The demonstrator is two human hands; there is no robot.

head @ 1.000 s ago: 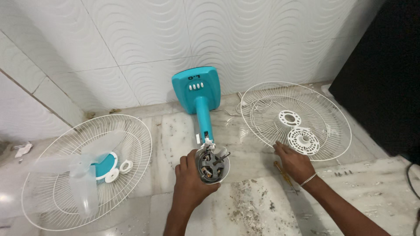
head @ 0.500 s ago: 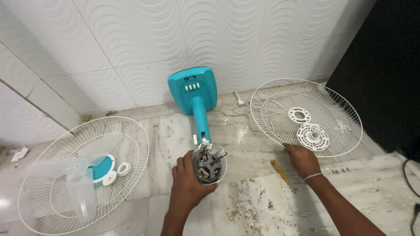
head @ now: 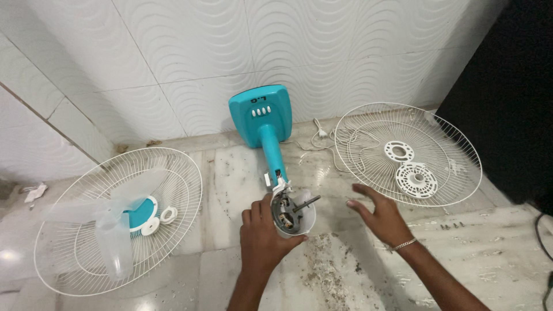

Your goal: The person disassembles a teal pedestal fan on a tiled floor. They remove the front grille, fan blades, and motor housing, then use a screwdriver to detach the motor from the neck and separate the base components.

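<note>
My left hand [head: 264,236] grips the bare fan motor [head: 292,211], whose shaft points up to the right. The motor sits at the end of a teal stand [head: 272,151] that lies flat, its base [head: 261,114] leaning on the tiled wall. My right hand [head: 381,215] hovers open with fingers spread, just right of the motor and near the rim of the white wire guard [head: 408,152], holding nothing. That guard carries a round white plastic disc [head: 416,179].
A second wire guard [head: 118,219] lies at the left with the clear fan blade [head: 112,227] and a white ring nut [head: 168,215] in it. A white cord [head: 320,138] trails by the wall. Small screws [head: 452,226] lie at the right. A dark cabinet [head: 507,98] stands at the right.
My right hand let go of the right guard's rim and moved left toward the motor, fingers spread, now covering the yellow screwdriver. The left hand tilted the motor slightly.
</note>
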